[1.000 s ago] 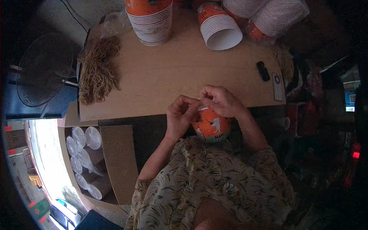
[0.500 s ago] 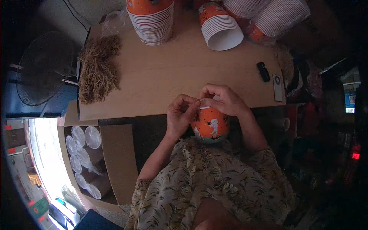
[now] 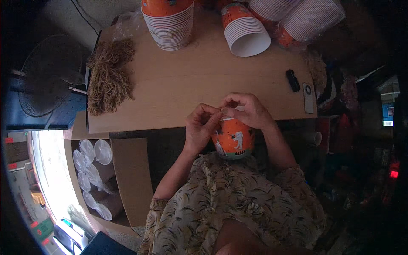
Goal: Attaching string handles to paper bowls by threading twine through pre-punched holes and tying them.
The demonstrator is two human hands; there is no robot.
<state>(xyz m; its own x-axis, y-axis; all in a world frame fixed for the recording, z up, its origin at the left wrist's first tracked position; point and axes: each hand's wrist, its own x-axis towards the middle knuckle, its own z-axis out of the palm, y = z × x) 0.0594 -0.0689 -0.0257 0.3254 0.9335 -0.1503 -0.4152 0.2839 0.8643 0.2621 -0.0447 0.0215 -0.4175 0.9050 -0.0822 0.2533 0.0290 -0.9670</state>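
An orange paper bucket (image 3: 233,142) with a white cartoon figure and a green band is tilted against my lap, just off the table's near edge. At its white rim, the fingers of my left hand (image 3: 199,129) are pinched together. My right hand (image 3: 251,111) reaches over the rim from the other side, its thumb and fingers closed and meeting the left fingertips. Whatever small thing lies between the fingertips is too hidden to make out. The bucket's opening is mostly covered by my hands.
On the table (image 3: 178,97) stand a tall stack of orange buckets (image 3: 168,27), a tipped stack (image 3: 248,36) and plastic-wrapped stacks (image 3: 312,23). A bundle of brown twine (image 3: 111,78) lies left; a black object (image 3: 292,80) lies right. Below left, a carton (image 3: 131,182) holds clear-wrapped stacks.
Almost nothing differs. My fingers have shifted very slightly at the bucket's rim, and the whole view has moved a little.
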